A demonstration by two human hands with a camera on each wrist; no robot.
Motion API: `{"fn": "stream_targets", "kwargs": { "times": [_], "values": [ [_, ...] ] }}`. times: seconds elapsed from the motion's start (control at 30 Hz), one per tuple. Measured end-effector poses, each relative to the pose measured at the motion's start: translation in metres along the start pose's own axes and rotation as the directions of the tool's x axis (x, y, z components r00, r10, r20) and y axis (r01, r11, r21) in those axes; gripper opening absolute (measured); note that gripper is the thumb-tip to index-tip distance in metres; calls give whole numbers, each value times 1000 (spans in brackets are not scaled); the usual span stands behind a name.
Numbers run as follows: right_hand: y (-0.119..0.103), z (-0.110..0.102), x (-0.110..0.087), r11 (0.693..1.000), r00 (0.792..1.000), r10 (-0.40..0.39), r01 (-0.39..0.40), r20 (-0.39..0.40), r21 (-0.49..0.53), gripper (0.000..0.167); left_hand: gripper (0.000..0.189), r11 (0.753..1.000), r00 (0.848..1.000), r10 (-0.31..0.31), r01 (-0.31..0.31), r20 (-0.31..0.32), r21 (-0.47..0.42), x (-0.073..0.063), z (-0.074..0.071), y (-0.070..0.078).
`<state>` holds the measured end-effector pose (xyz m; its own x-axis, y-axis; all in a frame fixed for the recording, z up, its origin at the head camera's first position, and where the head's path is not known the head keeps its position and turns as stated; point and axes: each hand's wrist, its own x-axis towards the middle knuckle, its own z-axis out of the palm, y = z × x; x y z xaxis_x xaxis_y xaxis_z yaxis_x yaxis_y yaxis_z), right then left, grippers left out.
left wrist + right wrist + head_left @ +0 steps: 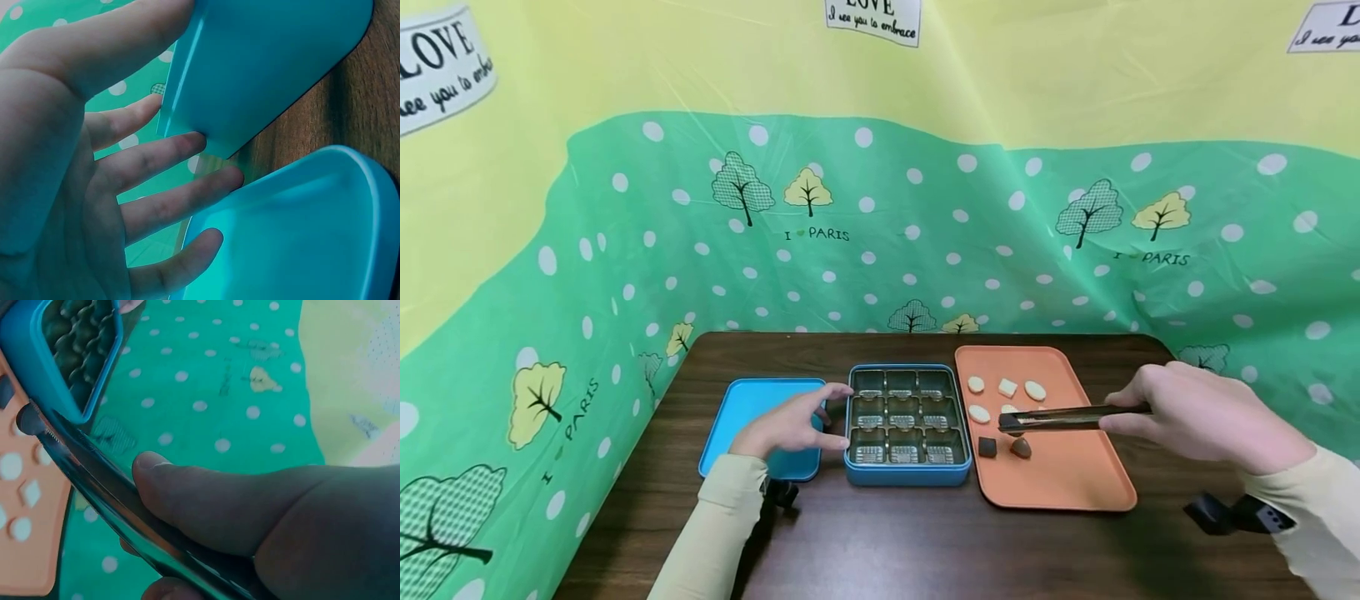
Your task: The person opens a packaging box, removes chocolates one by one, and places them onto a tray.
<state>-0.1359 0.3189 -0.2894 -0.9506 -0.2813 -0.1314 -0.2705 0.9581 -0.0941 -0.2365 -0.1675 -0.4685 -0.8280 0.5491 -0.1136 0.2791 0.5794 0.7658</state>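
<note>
My right hand (pixel 1206 412) grips metal tongs (pixel 1067 419), seen close up in the right wrist view. Their tips hover over an orange tray (pixel 1067 483); whether anything sits between them I cannot tell. Small chocolate-like pieces lie on the tray: several white ones, such as an oval piece (pixel 1035 391) and a square piece (pixel 1007 387), plus a dark square piece (pixel 987 447) and a brown pointed piece (pixel 1020 448). One white piece is partly hidden by the tongs. My left hand (pixel 790 423), fingers spread, touches the left side of a blue box (pixel 910 477) with a dark compartment insert (pixel 905 411).
A blue lid (pixel 737 408) lies left of the box, partly under my left hand. Everything stands on a dark wooden table (pixel 880 542). A green and yellow printed cloth (pixel 895 200) hangs behind and at the left.
</note>
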Motion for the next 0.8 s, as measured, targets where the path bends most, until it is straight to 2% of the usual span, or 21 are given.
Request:
{"fn": "stream_targets", "kwargs": {
  "times": [0.27, 0.4, 0.8],
  "values": [
    [37, 12, -6, 997, 996, 73, -72, 57, -18, 39, 80, 1000, 1000, -10, 10, 1, 5, 0, 0, 1],
    [49, 16, -6, 996, 992, 86, -84, 94, -25, 42, 80, 1000, 1000, -12, 12, -3, 10, 1, -1, 1],
    [60, 29, -7, 998, 991, 70, -69, 111, -11, 34, 79, 1000, 1000, -17, 17, -5, 16, 0, -1, 2]
  ]
}}
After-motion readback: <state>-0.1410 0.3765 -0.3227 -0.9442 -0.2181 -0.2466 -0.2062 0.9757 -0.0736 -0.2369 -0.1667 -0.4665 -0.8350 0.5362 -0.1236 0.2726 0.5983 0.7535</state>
